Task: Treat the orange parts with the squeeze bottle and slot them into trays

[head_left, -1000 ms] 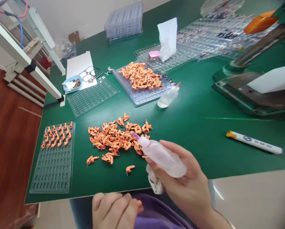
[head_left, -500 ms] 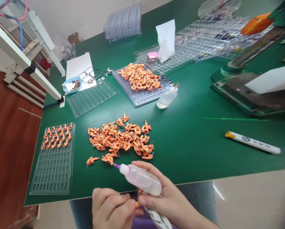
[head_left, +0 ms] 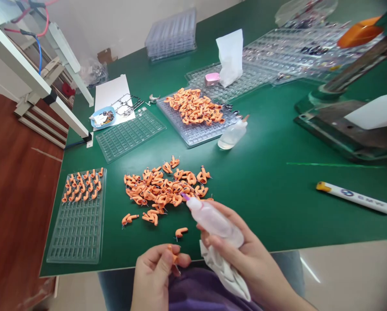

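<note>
Near the table's front edge, my left hand (head_left: 159, 270) pinches a small orange curved plastic part (head_left: 173, 255) between thumb and fingers. My right hand (head_left: 241, 246) is wrapped round a clear squeeze bottle (head_left: 217, 222) with a purple tip, which points up and left toward the pile. A crumpled white cloth (head_left: 225, 270) hangs below the bottle from the same hand. One loose orange part (head_left: 180, 232) lies just beyond my left hand. Further back spreads a pile of orange parts (head_left: 161, 185), some with thin wires or pins showing.
At left, a clear compartment tray (head_left: 75, 233) has orange parts in its far rows. Behind the pile are another tray (head_left: 131, 134), stacked trays under more orange parts (head_left: 195, 140) and a second bottle (head_left: 230, 136). A white pen (head_left: 358, 198) and a green metal stand (head_left: 352, 129) are right.
My hands have moved apart, the right one rising to the right with the bottle and cloth. A single orange part now lies on the table beyond my left hand. The view has shifted slightly.
</note>
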A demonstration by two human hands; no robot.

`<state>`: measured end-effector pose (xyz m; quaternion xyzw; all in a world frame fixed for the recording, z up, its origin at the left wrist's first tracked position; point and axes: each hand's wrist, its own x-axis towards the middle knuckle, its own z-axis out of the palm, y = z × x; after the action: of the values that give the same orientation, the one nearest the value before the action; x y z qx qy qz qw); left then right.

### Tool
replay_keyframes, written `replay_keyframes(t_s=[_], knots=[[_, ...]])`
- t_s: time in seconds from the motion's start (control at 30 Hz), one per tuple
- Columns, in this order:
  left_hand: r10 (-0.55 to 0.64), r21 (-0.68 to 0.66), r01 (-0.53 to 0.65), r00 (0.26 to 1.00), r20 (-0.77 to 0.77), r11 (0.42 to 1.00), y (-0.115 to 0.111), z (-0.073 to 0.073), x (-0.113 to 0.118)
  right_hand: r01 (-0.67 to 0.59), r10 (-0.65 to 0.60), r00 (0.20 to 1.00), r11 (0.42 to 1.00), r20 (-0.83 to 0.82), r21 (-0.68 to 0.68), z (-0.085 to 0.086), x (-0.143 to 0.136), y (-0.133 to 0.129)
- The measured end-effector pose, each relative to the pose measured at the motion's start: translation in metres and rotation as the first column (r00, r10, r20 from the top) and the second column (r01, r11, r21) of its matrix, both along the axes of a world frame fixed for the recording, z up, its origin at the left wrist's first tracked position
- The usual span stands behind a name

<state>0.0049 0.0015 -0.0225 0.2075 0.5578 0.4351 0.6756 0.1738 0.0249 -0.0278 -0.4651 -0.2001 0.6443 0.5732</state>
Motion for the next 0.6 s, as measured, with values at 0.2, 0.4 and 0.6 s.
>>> replay_keyframes(t_s=[0.2, 0.4, 0.6], knots=[[0.027, -0.097, -0.007, 0.979, 0.203, 0.995, 0.001, 0.003, 0.004, 0.085, -0.082, 0.996, 0.994, -0.037, 0.062, -0.002, -0.001, 0.0], [-0.052, -0.038, 0.075, 0.906, 0.42, 0.997, -0.003, 0.01, 0.017, 0.091, -0.153, 0.97, 0.95, 0.191, 0.297, -0.004, -0.028, -0.012], [-0.233, 0.186, 0.17, 0.88, 0.413, 0.968, -0.009, 0.01, 0.015, 0.163, -0.392, 0.774, 0.882, 0.497, 0.443, -0.026, -0.028, -0.024]])
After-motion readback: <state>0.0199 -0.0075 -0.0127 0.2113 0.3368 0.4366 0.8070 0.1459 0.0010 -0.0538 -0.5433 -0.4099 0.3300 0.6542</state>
